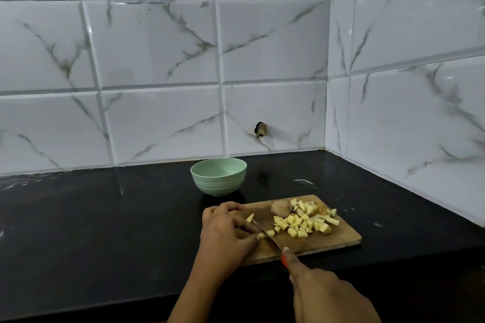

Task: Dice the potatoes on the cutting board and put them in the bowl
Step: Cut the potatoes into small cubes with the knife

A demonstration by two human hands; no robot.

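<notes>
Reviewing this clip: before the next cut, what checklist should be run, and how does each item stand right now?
1. Knife secure: the right hand grips the knife by its handle. Ok.
2. Fingers clear of the blade: the left hand pinches the potato strip right beside the blade, and the gap is too small to judge. Cannot tell.
3. Cutting board flat on the counter. Ok.
4. Landing room: the diced pile sits to the right, clear of the blade. Ok.
5. Bowl upright behind the board, nothing visible inside. Ok.
6. All potato diced: an uncut chunk lies behind the pile. Not ok.
</notes>
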